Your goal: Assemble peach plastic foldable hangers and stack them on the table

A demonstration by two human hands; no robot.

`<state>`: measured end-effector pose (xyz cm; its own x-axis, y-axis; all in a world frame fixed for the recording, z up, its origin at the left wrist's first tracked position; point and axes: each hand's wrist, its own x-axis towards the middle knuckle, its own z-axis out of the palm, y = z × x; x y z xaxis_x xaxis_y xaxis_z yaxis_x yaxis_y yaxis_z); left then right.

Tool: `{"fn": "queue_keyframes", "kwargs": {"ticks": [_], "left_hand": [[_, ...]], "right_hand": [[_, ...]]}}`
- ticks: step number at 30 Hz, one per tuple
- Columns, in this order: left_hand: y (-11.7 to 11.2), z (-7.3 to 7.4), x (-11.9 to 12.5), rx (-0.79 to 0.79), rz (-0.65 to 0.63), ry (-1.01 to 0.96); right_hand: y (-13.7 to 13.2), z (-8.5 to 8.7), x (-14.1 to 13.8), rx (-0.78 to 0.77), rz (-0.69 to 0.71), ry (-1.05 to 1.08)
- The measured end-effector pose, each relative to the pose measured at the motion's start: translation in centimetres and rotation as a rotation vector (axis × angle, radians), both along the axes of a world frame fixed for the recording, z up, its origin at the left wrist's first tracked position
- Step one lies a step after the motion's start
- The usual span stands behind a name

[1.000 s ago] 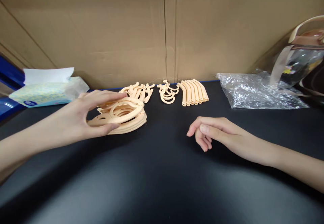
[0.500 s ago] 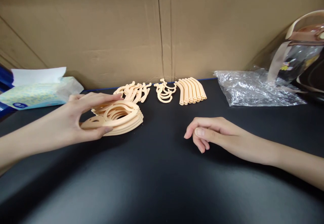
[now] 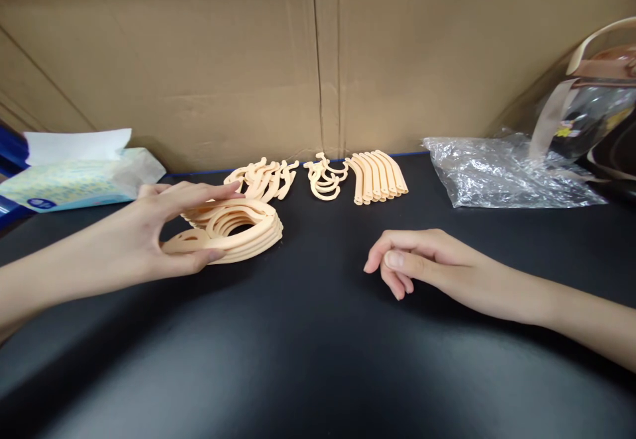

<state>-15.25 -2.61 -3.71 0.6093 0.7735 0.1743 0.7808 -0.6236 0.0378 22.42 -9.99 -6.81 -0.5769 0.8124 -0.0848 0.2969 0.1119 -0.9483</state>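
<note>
My left hand (image 3: 144, 234) spans a stack of cream plastic hanger parts (image 3: 253, 237), its thumb on the near side and its fingers over the far side. The stacked pieces are curved and lie flat around an open middle. My right hand (image 3: 422, 260) rests on the black tabletop, fingers curled in and thumb against the index finger, with nothing seen in it. Beyond the stack lies a loose heap of curved cream parts (image 3: 268, 179). Several cream hooks (image 3: 325, 177) lie in the middle, beside a neat row of curved hanger arms (image 3: 378, 177).
A tissue pack (image 3: 74, 177) stands at the back left. At the back right, a crumpled clear plastic bag (image 3: 507, 171) lies before a transparent bottle with a strap (image 3: 591, 101). A cardboard wall (image 3: 223, 61) closes off the back of the black tabletop (image 3: 318, 346).
The whole view has shifted very slightly. Both hands and the cream parts keep their places.
</note>
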Motion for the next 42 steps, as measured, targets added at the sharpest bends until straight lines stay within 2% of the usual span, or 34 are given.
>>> {"fn": "queue_keyframes", "kwargs": {"ticks": [18, 23, 32, 42], "left_hand": [[-0.4, 0.0, 0.3, -0.095, 0.048, -0.004], [-0.7, 0.5, 0.2, -0.195, 0.135, 0.0], [-1.4, 2.1, -0.2, -0.196, 0.289, 0.084], [-0.6, 2.2, -1.2, -0.239, 0.337, 0.127]], "right_hand": [[-0.1, 0.0, 0.0, 0.019, -0.001, -0.016], [-0.1, 0.0, 0.0, 0.019, -0.004, -0.014], [-0.4, 0.4, -0.2, 0.016, -0.001, -0.019], [-0.5, 0.5, -0.3, 0.014, 0.0, -0.025]]}}
